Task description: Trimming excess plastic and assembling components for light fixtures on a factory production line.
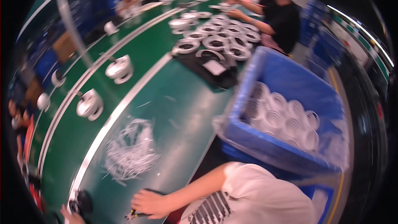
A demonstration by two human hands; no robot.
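At the lower edge, my right hand (pixel 150 203) is closed around small pliers (pixel 132 215) with yellow and dark parts, low over the green table. My left hand (pixel 71 216) is cut off by the lower left edge, and its fingers are blurred. A round black part (pixel 83 201) is right beside those fingers; whether they grip it I cannot tell. Beyond my hands lies a loose heap of thin clear-white plastic strips (pixel 132 149).
White dome-shaped housings (pixel 120 69) stand along the green line (pixel 62 128). Many white rings (pixel 215 42) cover the far table beside a black bag (pixel 207 68). At right, a lined blue bin (pixel 286 139) holds white cylindrical parts. A co-worker (pixel 282 14) stands beyond it.
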